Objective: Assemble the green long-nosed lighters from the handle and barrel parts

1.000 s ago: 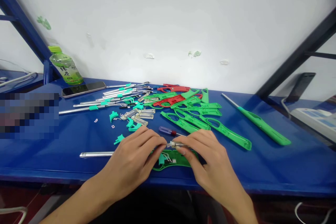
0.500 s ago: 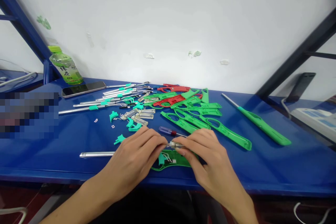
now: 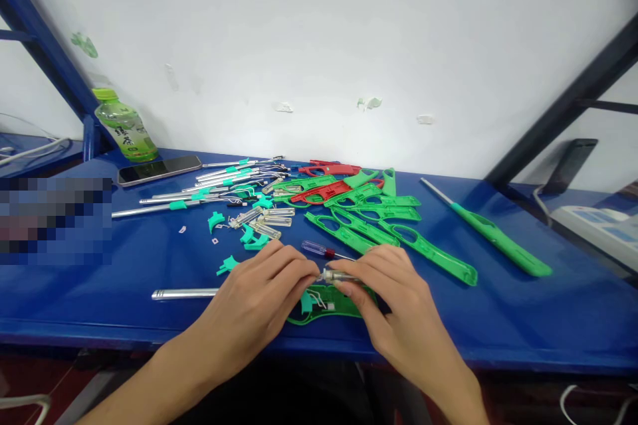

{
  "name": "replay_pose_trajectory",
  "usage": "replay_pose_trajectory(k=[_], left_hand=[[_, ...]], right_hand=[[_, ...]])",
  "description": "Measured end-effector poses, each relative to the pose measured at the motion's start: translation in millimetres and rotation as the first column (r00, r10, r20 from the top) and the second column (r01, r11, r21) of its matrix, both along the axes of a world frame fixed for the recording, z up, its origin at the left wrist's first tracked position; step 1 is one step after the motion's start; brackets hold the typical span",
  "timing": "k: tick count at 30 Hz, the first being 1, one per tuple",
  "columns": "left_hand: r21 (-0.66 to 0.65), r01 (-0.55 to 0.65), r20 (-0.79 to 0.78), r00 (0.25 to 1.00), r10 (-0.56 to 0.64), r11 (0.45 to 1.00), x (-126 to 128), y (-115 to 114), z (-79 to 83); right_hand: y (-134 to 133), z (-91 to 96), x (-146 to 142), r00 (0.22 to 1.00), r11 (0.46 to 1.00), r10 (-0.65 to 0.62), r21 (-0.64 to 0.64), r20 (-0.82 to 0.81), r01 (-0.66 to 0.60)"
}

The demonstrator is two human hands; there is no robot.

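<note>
My right hand [image 3: 399, 289] is closed on a clear lighter fuel tank [image 3: 339, 275], its metal valve end pointing left. My left hand [image 3: 264, 285] pinches a small pale piece [image 3: 319, 277] right at that valve; fingertips hide most of it. Below both hands lies a green lighter shell half [image 3: 343, 302], with a teal trigger [image 3: 306, 303] and white wires in it. A silver lighter tube [image 3: 184, 293] sticks out to the left from under my left hand. Just beyond my fingers lies a screwdriver [image 3: 319, 249] with a purple handle.
Tubes with wires [image 3: 219, 180], teal triggers [image 3: 255, 239] and clear fuel tanks [image 3: 276, 216] are spread at the back left. Green shell halves [image 3: 359, 229] and red ones [image 3: 323, 191] are piled behind my hands. An assembled green lighter [image 3: 498, 236], a phone [image 3: 159, 170] and a bottle [image 3: 124, 126] flank them.
My left fingertips have shifted slightly right, closer against the tank's valve, and cover more of the small pale piece. My right hand holds the tank nearly still.
</note>
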State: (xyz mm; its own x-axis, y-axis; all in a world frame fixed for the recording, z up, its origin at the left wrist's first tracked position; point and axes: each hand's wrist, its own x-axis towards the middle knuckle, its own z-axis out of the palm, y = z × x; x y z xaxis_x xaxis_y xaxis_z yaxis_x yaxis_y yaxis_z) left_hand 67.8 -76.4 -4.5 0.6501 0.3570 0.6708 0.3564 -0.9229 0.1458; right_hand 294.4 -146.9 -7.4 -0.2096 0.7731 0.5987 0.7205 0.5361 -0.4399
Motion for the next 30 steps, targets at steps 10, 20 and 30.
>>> replay_pose_trajectory(k=[10,20,30], left_hand=[[-0.114,-0.05,-0.141,0.989,0.034,0.992,-29,9,22.3],[-0.164,-0.06,-0.234,0.972,0.02,0.985,-38,2,21.6],[-0.179,-0.06,-0.294,0.956,0.004,0.982,-34,3,13.8]], right_hand=[[-1,3.3,-2,0.998,0.996,-0.055,-0.068,-0.042,0.052],[-3,4.5,-2,0.996,0.987,-0.077,-0.144,-0.055,0.068],[-2,1.9,-2,0.995,0.987,-0.095,-0.13,-0.022,0.091]])
